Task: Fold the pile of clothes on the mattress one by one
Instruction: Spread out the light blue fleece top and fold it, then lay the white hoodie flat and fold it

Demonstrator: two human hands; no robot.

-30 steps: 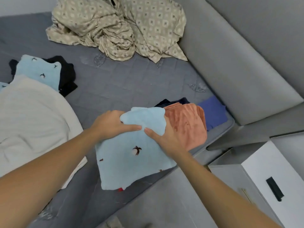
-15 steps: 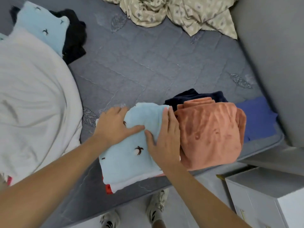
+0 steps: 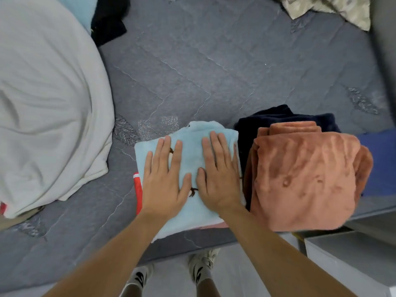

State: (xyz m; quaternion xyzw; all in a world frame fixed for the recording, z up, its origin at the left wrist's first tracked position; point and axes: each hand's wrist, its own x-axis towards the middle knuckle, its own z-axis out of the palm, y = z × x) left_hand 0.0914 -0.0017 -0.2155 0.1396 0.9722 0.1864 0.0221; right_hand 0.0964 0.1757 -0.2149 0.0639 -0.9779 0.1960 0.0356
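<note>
Grey quilted mattress [image 3: 214, 67]: both hands, left hand [image 3: 164, 179] and right hand [image 3: 218, 174], press flat with fingers spread on folded light-blue garment [image 3: 190, 144] atop near-edge stack beside folded rust fleece [image 3: 304, 179]; unfolded white garment [image 3: 47, 108] and patterned cloth [image 3: 334, 9] likely left.

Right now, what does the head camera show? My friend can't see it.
Both hands, left and right, press flat on a folded blue cloth on a grey mattress. A folded orange blanket lies right of it and a white sheet lies left.
</note>
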